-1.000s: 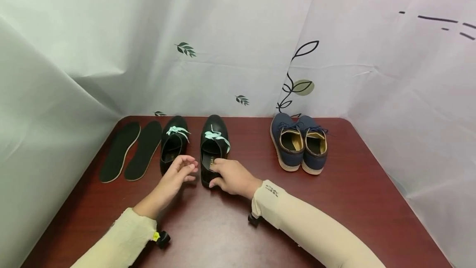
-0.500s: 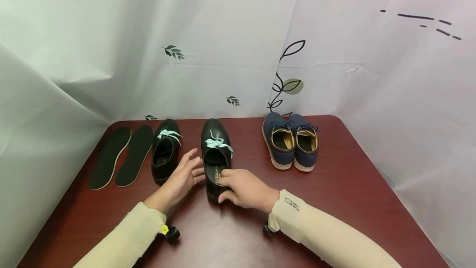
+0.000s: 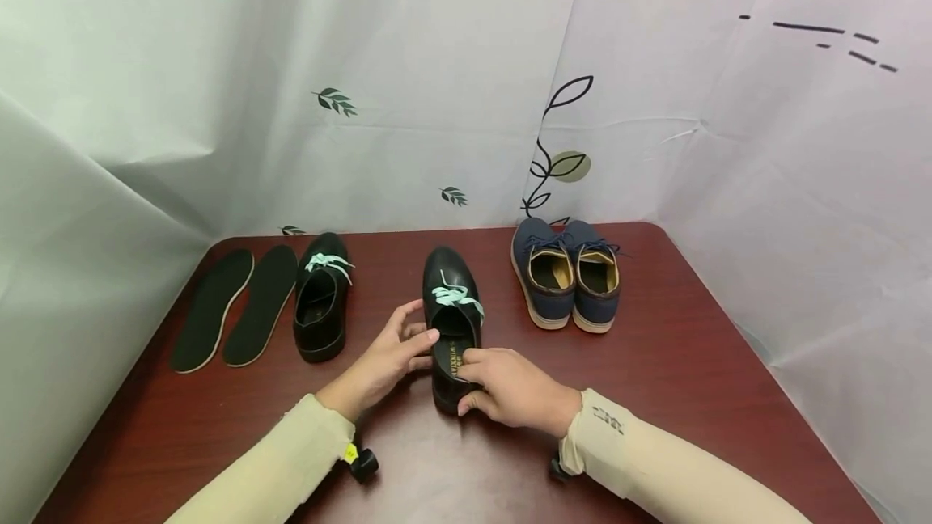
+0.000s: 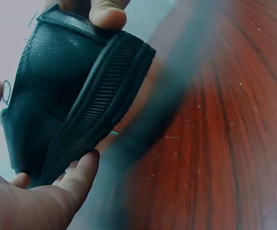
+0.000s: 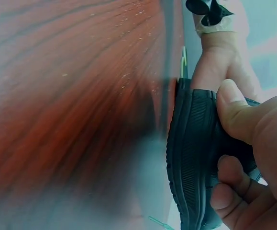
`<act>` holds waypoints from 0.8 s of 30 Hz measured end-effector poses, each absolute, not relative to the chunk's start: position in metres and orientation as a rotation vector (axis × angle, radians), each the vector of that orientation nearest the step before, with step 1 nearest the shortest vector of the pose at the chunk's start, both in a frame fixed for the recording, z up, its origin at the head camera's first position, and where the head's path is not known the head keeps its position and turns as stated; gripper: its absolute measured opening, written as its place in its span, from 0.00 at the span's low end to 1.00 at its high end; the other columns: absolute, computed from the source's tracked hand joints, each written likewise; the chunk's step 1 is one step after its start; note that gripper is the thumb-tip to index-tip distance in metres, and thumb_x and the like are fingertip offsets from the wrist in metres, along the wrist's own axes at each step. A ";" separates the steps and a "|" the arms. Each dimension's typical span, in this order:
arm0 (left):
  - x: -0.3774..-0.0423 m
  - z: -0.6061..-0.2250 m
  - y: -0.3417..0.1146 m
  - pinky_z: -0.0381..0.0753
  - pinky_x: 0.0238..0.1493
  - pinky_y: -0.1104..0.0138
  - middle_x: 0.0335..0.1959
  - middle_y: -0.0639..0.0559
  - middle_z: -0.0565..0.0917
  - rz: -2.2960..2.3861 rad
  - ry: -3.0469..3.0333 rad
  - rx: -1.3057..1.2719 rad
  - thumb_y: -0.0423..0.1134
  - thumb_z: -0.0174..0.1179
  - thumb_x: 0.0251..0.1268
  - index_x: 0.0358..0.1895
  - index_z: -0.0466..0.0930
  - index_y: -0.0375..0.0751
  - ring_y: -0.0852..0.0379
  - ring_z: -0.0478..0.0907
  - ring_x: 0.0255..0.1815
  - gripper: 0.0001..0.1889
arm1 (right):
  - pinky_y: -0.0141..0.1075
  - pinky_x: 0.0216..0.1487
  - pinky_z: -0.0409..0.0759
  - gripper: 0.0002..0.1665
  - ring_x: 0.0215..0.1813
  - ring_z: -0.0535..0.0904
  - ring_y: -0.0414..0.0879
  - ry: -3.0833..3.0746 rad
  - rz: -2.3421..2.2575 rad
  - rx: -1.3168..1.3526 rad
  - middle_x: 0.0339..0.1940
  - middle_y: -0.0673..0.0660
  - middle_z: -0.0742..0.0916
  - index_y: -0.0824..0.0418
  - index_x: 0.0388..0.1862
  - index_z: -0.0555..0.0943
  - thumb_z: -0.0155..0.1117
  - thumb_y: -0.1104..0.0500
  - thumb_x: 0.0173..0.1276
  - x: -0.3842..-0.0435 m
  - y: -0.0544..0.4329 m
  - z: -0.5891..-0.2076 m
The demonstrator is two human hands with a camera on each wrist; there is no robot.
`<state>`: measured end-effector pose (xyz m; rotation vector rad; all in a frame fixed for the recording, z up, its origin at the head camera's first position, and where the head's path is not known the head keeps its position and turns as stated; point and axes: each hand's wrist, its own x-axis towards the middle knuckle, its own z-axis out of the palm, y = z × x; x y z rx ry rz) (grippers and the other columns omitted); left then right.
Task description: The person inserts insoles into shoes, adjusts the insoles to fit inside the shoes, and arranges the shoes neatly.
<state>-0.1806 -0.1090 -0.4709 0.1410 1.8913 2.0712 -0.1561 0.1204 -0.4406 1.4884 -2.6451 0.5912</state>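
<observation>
Doubly held: a black shoe [image 3: 453, 328].
Right hand [image 3: 510, 386] pinches its heel [image 3: 445, 399], fingers inside, thumb outside; left hand [image 3: 388, 360], loosely curved, grips its side.

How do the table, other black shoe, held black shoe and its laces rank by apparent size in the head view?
1. Table
2. Held black shoe and other black shoe: too alike to rank
3. Laces
</observation>
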 end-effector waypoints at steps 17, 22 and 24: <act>-0.189 -0.483 -0.099 0.84 0.50 0.58 0.65 0.30 0.68 2.044 1.886 0.058 0.36 0.65 0.66 0.78 0.47 0.46 0.47 0.84 0.49 0.44 | 0.26 0.37 0.69 0.13 0.31 0.68 0.34 -2.668 0.613 1.472 0.33 0.42 0.74 0.47 0.35 0.81 0.72 0.42 0.58 -0.162 0.129 -0.458; -0.186 -0.477 -0.105 0.83 0.50 0.58 0.65 0.30 0.68 2.042 1.927 0.066 0.36 0.65 0.66 0.78 0.48 0.46 0.48 0.83 0.50 0.43 | 0.27 0.37 0.70 0.14 0.31 0.68 0.35 -2.638 0.596 1.491 0.32 0.42 0.74 0.47 0.35 0.80 0.71 0.42 0.59 -0.163 0.124 -0.457; -0.186 -0.475 -0.107 0.83 0.50 0.59 0.65 0.31 0.68 2.035 1.948 0.082 0.36 0.65 0.66 0.78 0.48 0.47 0.48 0.82 0.50 0.43 | 0.28 0.38 0.71 0.14 0.32 0.68 0.35 -2.628 0.581 1.492 0.33 0.42 0.74 0.47 0.35 0.80 0.71 0.42 0.59 -0.163 0.122 -0.455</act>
